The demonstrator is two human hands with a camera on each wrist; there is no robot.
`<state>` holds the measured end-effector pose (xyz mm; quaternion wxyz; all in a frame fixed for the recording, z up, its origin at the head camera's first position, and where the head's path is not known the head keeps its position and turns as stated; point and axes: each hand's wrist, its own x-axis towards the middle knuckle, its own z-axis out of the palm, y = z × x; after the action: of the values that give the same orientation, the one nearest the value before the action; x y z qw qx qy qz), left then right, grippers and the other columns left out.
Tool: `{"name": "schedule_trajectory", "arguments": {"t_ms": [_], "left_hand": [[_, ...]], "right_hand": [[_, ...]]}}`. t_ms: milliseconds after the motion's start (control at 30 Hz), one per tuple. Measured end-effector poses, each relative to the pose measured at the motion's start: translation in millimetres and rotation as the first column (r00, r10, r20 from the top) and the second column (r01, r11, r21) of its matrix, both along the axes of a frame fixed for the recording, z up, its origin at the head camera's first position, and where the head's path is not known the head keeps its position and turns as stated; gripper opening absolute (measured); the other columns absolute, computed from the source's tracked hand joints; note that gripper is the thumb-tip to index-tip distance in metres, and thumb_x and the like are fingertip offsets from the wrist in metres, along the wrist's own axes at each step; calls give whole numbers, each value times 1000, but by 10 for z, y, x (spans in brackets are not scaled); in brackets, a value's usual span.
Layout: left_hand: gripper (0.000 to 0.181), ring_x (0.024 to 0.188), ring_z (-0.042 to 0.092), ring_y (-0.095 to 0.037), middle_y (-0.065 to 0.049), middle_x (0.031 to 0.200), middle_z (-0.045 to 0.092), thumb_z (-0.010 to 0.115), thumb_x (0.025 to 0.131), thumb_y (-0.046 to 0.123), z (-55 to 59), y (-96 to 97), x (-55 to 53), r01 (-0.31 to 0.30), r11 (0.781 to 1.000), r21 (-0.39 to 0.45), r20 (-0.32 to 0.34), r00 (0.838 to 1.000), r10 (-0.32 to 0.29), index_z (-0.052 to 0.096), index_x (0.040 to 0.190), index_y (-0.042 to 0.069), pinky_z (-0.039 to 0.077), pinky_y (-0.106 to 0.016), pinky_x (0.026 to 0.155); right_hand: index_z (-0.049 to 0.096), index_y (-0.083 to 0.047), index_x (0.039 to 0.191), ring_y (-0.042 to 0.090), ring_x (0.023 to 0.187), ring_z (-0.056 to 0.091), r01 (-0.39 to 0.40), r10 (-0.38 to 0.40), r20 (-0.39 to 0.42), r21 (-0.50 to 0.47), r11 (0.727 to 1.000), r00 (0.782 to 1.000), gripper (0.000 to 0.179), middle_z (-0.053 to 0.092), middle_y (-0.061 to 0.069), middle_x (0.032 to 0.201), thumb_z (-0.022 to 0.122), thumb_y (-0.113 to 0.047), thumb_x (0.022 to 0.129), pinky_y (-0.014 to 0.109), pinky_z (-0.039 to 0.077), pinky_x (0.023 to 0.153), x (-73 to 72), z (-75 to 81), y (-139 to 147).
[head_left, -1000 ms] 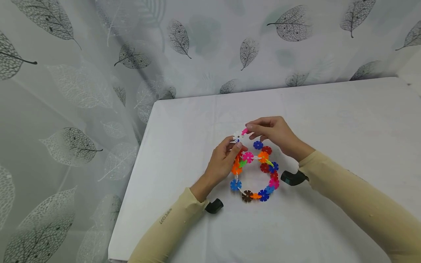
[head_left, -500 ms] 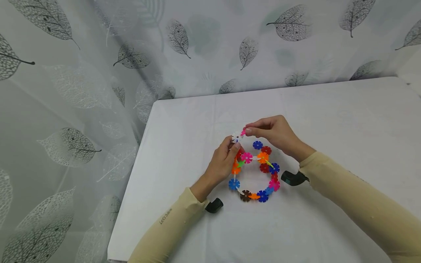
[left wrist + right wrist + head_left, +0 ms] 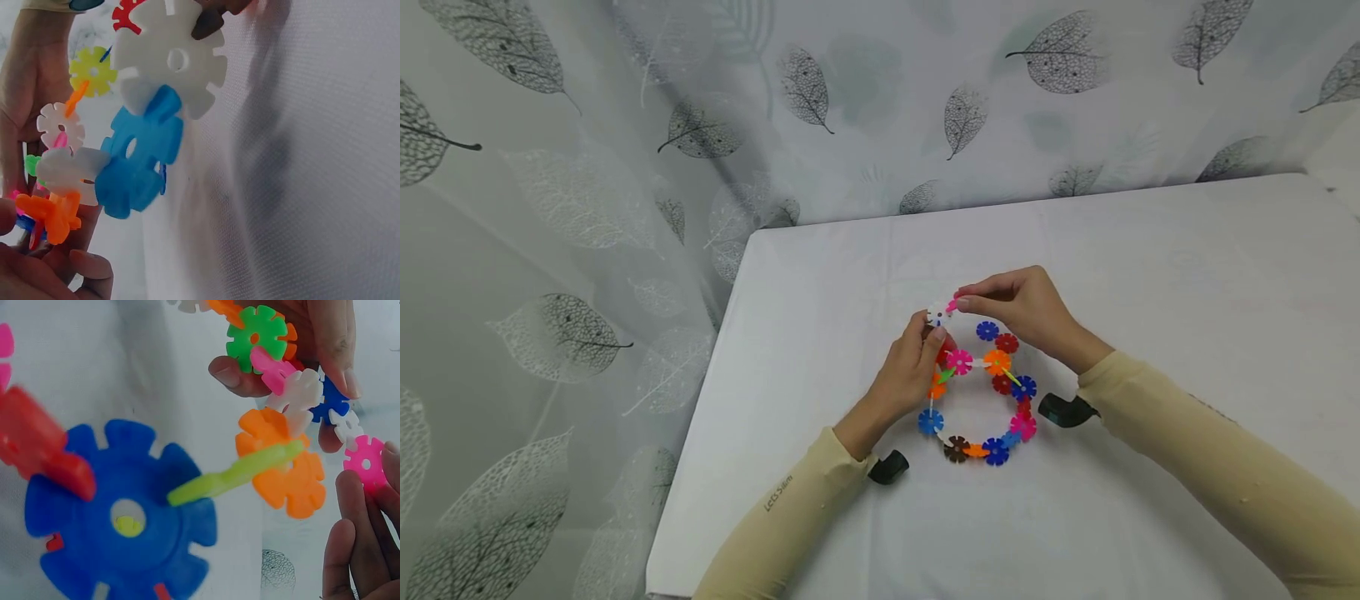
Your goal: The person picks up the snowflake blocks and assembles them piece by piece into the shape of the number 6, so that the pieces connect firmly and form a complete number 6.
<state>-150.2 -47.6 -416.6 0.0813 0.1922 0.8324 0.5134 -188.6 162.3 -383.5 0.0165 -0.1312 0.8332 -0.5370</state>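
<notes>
My left hand (image 3: 904,367) grips the upper left of a ring of colourful flower-shaped interlocking discs, its thumb over a red piece. From that grip a white disc (image 3: 937,315) sticks up. With thumb and fingertips my right hand (image 3: 1022,310) pinches a pink disc (image 3: 364,459), which meets the white one at its edge. Below, the ring's lower part shows a brown disc (image 3: 957,449), an orange disc (image 3: 976,451) and a light blue disc (image 3: 140,159). A lime disc (image 3: 237,472) bridges an orange one and a dark blue disc (image 3: 178,544). Fingers hide part of the ring's left side.
White cloth covers the table (image 3: 820,292). A leaf-print curtain (image 3: 865,108) hangs behind it and along the left. Black wrist-worn devices (image 3: 889,468) stick out by both sleeves. A dark blue disc (image 3: 987,331) and a red disc (image 3: 1007,343) stand at the ring's upper right.
My right fingers have closed together on the pink disc and moved slightly left with it, against the white disc. The ring has shifted a little left in my left hand.
</notes>
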Motion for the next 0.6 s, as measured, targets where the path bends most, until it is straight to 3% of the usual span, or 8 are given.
{"name": "schedule_trajectory", "arguments": {"t_ms": [200,367,600], "left_hand": [[35,92,56,-19,-7,106,62,37,112,24,-41,18,-14,5,1000,-5,-4,1000,-5,40,136,-1,50,-31,85],[38,92,56,-19,-6,107,62,37,112,27,-67,22,-12,0,1000,-8,2,1000,0,40,138,0,49,-31,85],[42,93,57,-18,-4,108,63,35,111,34,-65,13,-12,9,1000,-13,-13,1000,-10,43,137,2,48,-33,87]], "right_hand": [[80,-5,105,20,91,71,19,-19,4,-5,1000,1000,30,76,7,105,79,-31,90,23,57,76,7,-31,-10],[80,-5,102,26,92,70,31,-30,34,-32,999,999,33,77,6,103,80,-35,88,32,59,77,12,-70,-4],[80,-6,108,23,98,70,-19,24,79,-63,998,997,33,76,6,108,78,-34,91,33,57,84,14,-87,50]]}}
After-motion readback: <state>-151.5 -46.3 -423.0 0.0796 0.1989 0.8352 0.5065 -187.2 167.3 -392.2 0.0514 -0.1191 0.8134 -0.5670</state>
